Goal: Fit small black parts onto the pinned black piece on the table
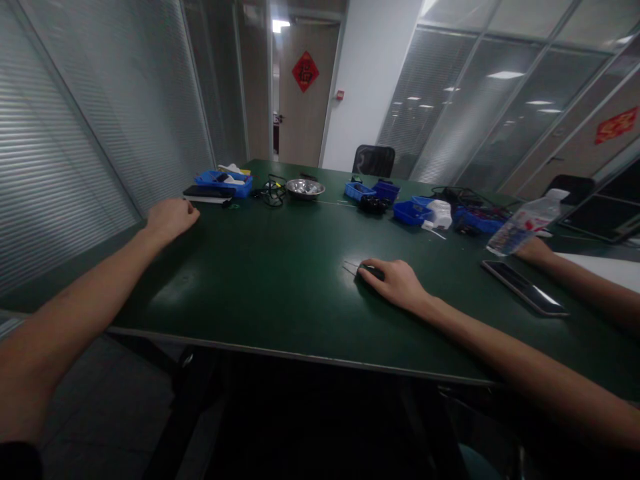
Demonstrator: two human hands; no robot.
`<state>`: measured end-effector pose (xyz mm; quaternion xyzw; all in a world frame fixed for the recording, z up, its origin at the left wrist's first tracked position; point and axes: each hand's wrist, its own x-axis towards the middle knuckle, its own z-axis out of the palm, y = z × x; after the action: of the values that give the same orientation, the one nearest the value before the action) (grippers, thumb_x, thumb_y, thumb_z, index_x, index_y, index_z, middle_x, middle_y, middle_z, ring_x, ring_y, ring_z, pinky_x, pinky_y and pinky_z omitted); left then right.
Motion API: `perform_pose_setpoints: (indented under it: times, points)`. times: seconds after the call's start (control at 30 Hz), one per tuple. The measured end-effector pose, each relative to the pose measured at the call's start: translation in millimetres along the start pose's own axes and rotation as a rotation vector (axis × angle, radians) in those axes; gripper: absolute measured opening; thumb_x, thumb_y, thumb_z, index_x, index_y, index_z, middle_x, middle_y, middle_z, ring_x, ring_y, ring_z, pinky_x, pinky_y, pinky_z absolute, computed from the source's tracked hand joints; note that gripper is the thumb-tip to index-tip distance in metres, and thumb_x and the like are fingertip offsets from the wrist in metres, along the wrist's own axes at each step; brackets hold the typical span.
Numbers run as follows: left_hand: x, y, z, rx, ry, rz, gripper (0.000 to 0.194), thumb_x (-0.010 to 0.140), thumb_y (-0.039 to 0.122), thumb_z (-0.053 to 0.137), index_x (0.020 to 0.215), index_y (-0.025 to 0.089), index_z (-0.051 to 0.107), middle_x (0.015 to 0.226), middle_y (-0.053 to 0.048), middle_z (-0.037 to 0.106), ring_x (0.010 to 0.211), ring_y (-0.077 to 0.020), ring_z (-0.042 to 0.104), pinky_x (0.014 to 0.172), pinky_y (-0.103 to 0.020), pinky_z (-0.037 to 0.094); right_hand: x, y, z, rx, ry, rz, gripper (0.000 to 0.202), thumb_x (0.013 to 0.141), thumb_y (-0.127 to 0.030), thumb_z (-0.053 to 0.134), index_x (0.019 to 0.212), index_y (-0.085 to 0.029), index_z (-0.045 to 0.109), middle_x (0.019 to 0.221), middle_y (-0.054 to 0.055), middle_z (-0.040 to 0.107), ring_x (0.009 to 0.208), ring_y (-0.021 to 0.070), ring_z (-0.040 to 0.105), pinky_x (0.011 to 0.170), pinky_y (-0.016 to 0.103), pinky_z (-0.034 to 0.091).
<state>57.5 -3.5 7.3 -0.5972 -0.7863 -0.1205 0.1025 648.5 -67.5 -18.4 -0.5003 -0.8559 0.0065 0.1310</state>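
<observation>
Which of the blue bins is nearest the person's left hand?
The leftmost blue bin, just beyond the left hand; the other blue bins sit right of the metal bowl.

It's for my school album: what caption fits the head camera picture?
The wearer's right hand holds a two-pronged tool at a green table, blue bins and a metal bowl beyond.
</observation>
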Motion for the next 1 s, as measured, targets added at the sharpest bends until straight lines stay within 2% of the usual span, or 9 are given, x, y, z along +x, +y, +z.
perform_pose_setpoints:
  times: [0.37, 0.6, 0.73, 0.87, 1.0]
  points:
    - [10, -14, 12.9, -0.006, 0.0, 0.04, 0.038, 0.092, 0.039, 0.071, 0.109, 0.007, 0.08, 0.097, -0.007, 0.066, 0.077, -0.0168, 0.042, 0.067, -0.023, 0.024, -1, -1, -1, 0.038, -0.016, -0.003, 0.053, 0.107, -0.059, 0.045, 0.128, -0.021, 0.076, 0.084, 0.007, 0.078, 0.07, 0.0222, 0.069, 0.068, 0.032, 0.048]
    - [17, -28, 19.9, -0.223, -0.026, -0.024, 0.034, 0.087, 0.027, 0.079, 0.112, 0.004, 0.076, 0.083, 0.0, 0.064, 0.077, -0.0145, 0.045, 0.07, -0.022, 0.029, 0, 2, 0, 0.044, -0.012, -0.014, 0.052, 0.106, -0.058, 0.045, 0.128, -0.021, 0.076, 0.079, 0.006, 0.076, 0.066, 0.021, 0.068, 0.066, 0.032, 0.046]
    - [17, -31, 19.1, -0.247, -0.06, -0.099, 0.034, 0.086, 0.028, 0.082, 0.111, 0.006, 0.077, 0.072, 0.003, 0.062, 0.072, -0.0147, 0.045, 0.068, -0.022, 0.029, 0, 2, 0, 0.05, -0.012, -0.022, 0.052, 0.107, -0.057, 0.046, 0.128, -0.021, 0.076, 0.082, 0.007, 0.077, 0.069, 0.0216, 0.069, 0.067, 0.033, 0.048]
    - [13, -24, 13.8, -0.249, -0.09, -0.126, 0.032, 0.09, 0.033, 0.08, 0.112, 0.009, 0.078, 0.073, 0.004, 0.065, 0.072, -0.0151, 0.048, 0.068, -0.023, 0.032, -1, 1, 0, 0.033, -0.003, -0.018, 0.052, 0.107, -0.058, 0.045, 0.128, -0.022, 0.076, 0.083, 0.006, 0.077, 0.07, 0.0222, 0.07, 0.067, 0.033, 0.047]
    - [6, 5, 5.7, -0.302, -0.047, 0.043, 0.033, 0.094, 0.035, 0.076, 0.114, 0.008, 0.077, 0.091, 0.0, 0.074, 0.081, -0.0165, 0.058, 0.074, -0.025, 0.038, -1, 1, 0, 0.016, -0.003, -0.012, 0.052, 0.107, -0.059, 0.045, 0.128, -0.022, 0.076, 0.085, 0.007, 0.078, 0.071, 0.0224, 0.07, 0.069, 0.033, 0.048]
